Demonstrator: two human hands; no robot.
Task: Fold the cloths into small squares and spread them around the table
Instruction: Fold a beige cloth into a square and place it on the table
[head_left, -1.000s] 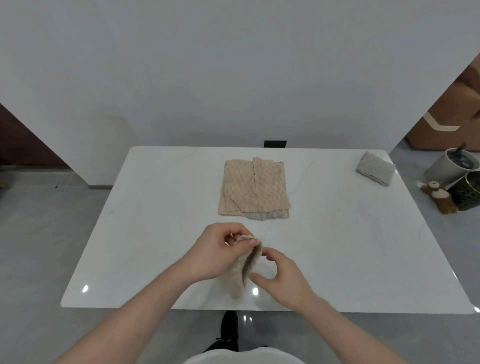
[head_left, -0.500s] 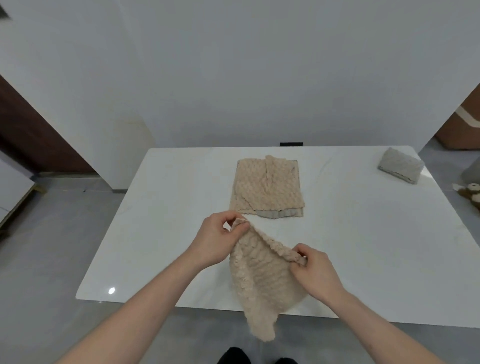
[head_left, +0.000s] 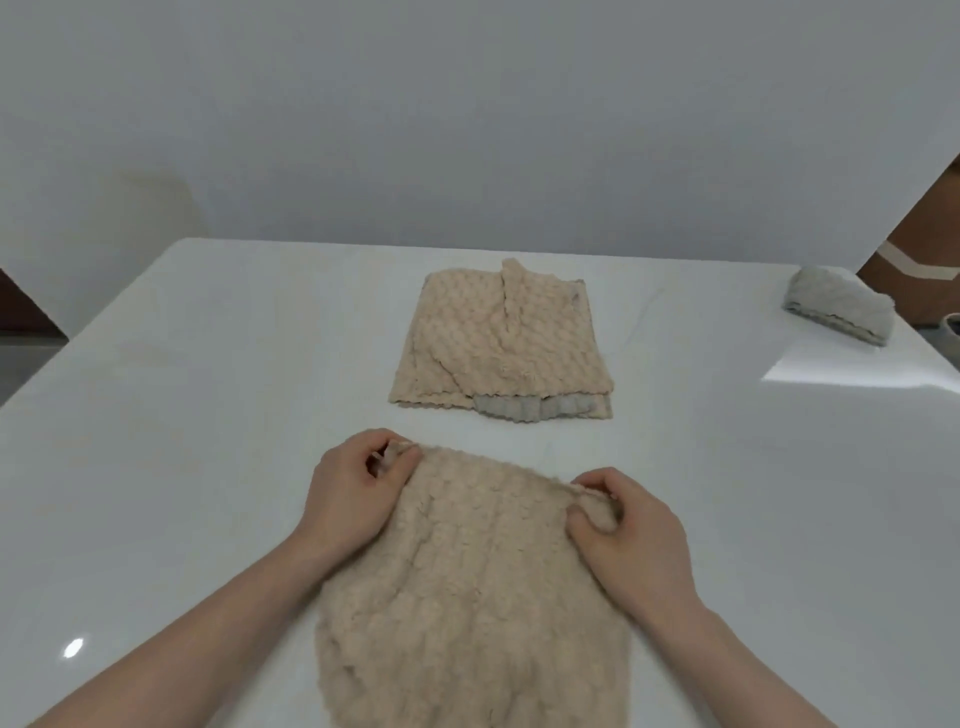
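A beige fluffy cloth (head_left: 478, 587) lies spread on the white table (head_left: 182, 415) just in front of me. My left hand (head_left: 353, 499) pinches its far left corner. Its far right corner is pinched by my right hand (head_left: 628, 535). Both hands rest low on the table surface. Farther back, in the middle of the table, sits a stack of beige cloths (head_left: 498, 343) with a grey cloth edge showing underneath. A grey folded cloth (head_left: 836, 309) sits at the far right corner.
A white wall stands right behind the table's far edge. A brown box (head_left: 930, 260) shows past the right corner. The table's left half holds nothing but bare surface.
The bunched cloth was opened between my hands, then laid out flat on the table. My hands moved apart and down, and my head came closer to the table.
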